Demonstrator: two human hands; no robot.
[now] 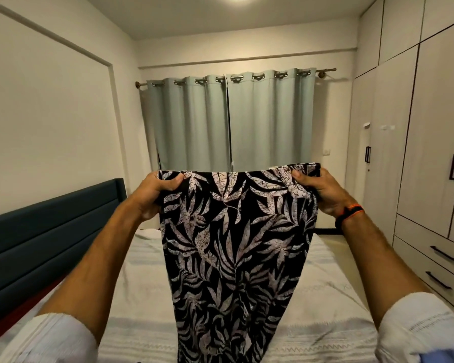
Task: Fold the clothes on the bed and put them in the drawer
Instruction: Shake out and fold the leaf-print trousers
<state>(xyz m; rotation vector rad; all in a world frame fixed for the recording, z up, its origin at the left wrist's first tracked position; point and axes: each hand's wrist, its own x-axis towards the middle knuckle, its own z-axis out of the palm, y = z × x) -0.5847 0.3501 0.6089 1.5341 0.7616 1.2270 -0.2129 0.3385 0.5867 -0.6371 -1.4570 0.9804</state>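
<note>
Head view: black garment with pale leaf print [236,244] hangs flat above the bed [325,297], narrowing downward. Left hand [152,195] and right hand [323,189] each pinch one top corner. Beyond the bed hang grey-green curtains [228,121]; a wardrobe with drawers [430,255] stands beside the bed.

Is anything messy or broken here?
Nothing stands out. The black leaf-print garment hangs straight, held up at its top corners by the left hand and right hand above the white bed cover. The pale green curtains hang evenly.
</note>
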